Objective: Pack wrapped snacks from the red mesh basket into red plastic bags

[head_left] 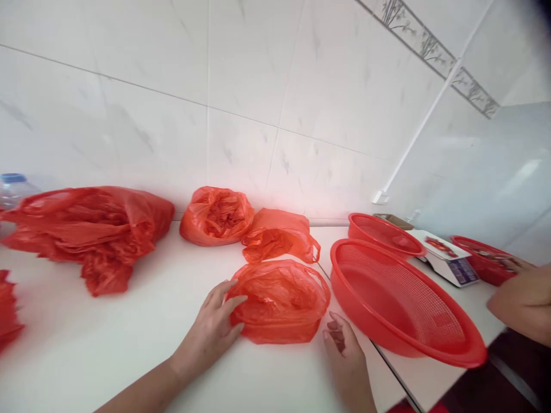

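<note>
A red plastic bag (279,330) stands on the white table with its mouth spread wide; its inside looks crumpled. My left hand (219,321) lies against the bag's left rim, fingers apart, fingertips over the edge. Close to its lower right side is my right hand (344,350), palm turned inward, fingers loosely bent and nothing visible in them. Behind stand a flattened red bag (282,221) with a looped handle and a rounder open red bag (196,223).
A big heap of red bags (103,212) lies left. To the right are a large red mesh basket (374,298), a second basket (383,229), and a scale (451,269) with red items on it. A person's arm (520,298) reaches toward another red basket (482,267).
</note>
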{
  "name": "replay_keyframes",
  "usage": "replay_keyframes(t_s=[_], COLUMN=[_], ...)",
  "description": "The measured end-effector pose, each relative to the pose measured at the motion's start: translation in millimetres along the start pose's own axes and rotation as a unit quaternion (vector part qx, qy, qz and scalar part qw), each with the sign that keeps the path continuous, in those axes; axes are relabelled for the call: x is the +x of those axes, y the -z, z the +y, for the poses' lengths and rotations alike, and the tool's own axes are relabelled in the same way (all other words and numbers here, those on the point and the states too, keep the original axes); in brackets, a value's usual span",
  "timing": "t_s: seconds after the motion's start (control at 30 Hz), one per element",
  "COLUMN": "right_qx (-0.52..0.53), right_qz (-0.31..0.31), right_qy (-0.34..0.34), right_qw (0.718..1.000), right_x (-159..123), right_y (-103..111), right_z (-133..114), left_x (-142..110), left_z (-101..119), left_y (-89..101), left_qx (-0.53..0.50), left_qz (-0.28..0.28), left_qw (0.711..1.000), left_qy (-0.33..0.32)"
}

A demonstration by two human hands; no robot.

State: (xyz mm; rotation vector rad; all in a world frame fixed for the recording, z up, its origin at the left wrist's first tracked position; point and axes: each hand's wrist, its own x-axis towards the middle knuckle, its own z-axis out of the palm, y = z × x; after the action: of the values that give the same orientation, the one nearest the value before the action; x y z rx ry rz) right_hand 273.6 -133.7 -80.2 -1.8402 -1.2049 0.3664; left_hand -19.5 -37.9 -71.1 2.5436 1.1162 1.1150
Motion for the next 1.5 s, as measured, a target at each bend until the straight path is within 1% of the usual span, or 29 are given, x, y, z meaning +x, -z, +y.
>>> replay_keyframes(t_s=[0.13,0.27,0.37,0.43,0.57,0.7,0.8,0.93,1.2,1.37,1.5], right_qx=[0.008,-0.006,-0.012,-0.008,-0.002,-0.002,0.002,0.014,0.055,0.093,0.142], right_qz=[-0.027,-0.054,-0.067,-0.069,-0.059,-0.054,-0.048,-0.037,-0.021,-0.017,-0.011], right_qy=[0.024,0.046,0.024,0.014,0.036,0.061,0.073,0.080,0.052,0.036,0.026], right_qw=[0.999,0.997,0.997,0.997,0.998,0.997,0.996,0.996,0.997,0.995,0.989], right_x=[5,5,4,3,1,1,-1,-2,4,7,9], right_y=[-7,-5,-2,-1,-1,-1,-1,-3,-6,-6,-5], right_z=[9,10,9,8,6,6,7,8,11,11,12], left_x=[0,-4,-10,-14,-24,-31,-34,-35,-34,-32,-30], left_z=[5,4,-4,-12,-25,-28,-26,-27,-37,-38,-36], left_y=[4.7,11.7,16.9,19.9,25.3,28.5,29.0,26.5,19.5,19.5,22.2], left_qx=[0.001,-0.003,0.007,0.015,0.020,0.015,0.010,0.015,0.034,0.035,0.035], left_qz=[0.014,0.027,0.043,0.066,0.114,0.129,0.123,0.116,0.113,0.105,0.093], left_qw=[1.000,0.998,0.995,0.989,0.972,0.957,0.956,0.960,0.962,0.962,0.961], left_qy=[0.017,0.050,0.092,0.128,0.205,0.258,0.265,0.254,0.244,0.250,0.257])
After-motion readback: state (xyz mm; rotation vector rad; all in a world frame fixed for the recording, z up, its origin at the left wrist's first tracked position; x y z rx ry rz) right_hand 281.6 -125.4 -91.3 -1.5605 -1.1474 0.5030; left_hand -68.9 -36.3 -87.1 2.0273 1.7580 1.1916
